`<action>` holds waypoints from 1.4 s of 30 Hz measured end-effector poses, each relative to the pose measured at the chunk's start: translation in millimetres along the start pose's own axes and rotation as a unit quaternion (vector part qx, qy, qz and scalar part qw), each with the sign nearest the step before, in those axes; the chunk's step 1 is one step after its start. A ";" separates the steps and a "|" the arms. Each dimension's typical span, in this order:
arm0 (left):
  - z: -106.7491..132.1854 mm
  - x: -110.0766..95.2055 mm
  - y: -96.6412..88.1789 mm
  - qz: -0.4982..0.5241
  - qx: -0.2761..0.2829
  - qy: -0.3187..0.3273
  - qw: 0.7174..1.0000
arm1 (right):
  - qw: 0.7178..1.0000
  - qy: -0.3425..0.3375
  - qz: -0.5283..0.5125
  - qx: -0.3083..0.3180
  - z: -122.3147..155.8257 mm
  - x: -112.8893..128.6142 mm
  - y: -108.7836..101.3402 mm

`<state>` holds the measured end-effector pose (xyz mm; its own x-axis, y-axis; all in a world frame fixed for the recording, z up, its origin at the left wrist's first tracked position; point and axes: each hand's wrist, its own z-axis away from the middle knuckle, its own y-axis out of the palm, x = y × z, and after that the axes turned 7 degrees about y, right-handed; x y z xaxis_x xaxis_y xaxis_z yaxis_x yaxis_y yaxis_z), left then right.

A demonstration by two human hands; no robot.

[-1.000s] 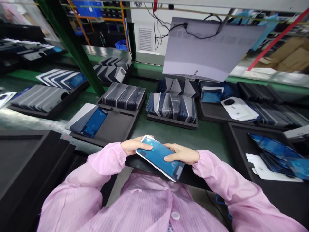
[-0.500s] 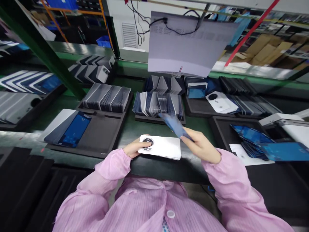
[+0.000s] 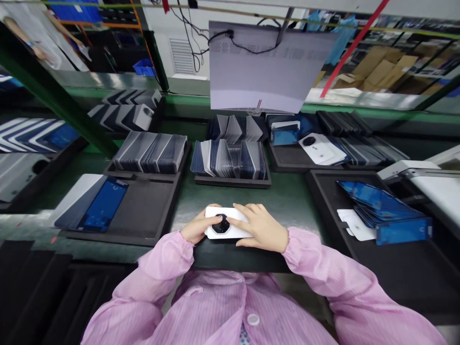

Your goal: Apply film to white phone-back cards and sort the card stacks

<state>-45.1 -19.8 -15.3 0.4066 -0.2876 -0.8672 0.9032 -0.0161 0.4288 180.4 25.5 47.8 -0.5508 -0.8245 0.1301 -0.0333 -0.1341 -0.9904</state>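
A white phone back cover (image 3: 233, 231) with a round black camera area lies level in front of me, above the table's front part. My left hand (image 3: 197, 226) grips its left end, the thumb resting by the camera area. From the right, my right hand (image 3: 264, 227) reaches over the other end, its fingers on the upper face and edges. One right fingertip touches the camera area. The right hand hides much of the cover's right half. Whether other covers lie stacked beneath it, I cannot tell.
Beyond my hands stands a black tray (image 3: 233, 181) of upright dark and grey panels. To the left, another tray (image 3: 143, 215) holds blue-filmed panels (image 3: 104, 203). At right, blue-filmed panels (image 3: 404, 231) lie fanned in a tray (image 3: 323, 191). A grey monitor back (image 3: 258, 72) rises behind.
The blue-filmed panel that my right hand held is gone from it. That hand has moved left and down onto the white cover. My left hand keeps its hold, and the view has shifted slightly.
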 end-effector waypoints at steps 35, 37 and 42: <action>-28.7 -17.9 -1.8 -0.319 0.094 0.154 0.930 | 0.962 0.118 -0.152 0.195 -31.5 -33.3 -11.2; -19.4 -51.2 -14.3 -0.310 0.080 0.132 0.938 | 0.950 0.129 -0.218 0.185 -52.7 -19.0 -24.7; 22.4 -114.2 -68.0 -0.332 -0.112 0.201 0.915 | 0.845 0.148 -0.478 0.187 -134.3 35.3 -43.4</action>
<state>-156.0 -7.4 60.3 -0.2651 0.0896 -0.9601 0.9564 0.1506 -0.2500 50.4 76.1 89.1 -0.6074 -0.0746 0.7909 -0.3453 -0.8718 -0.3474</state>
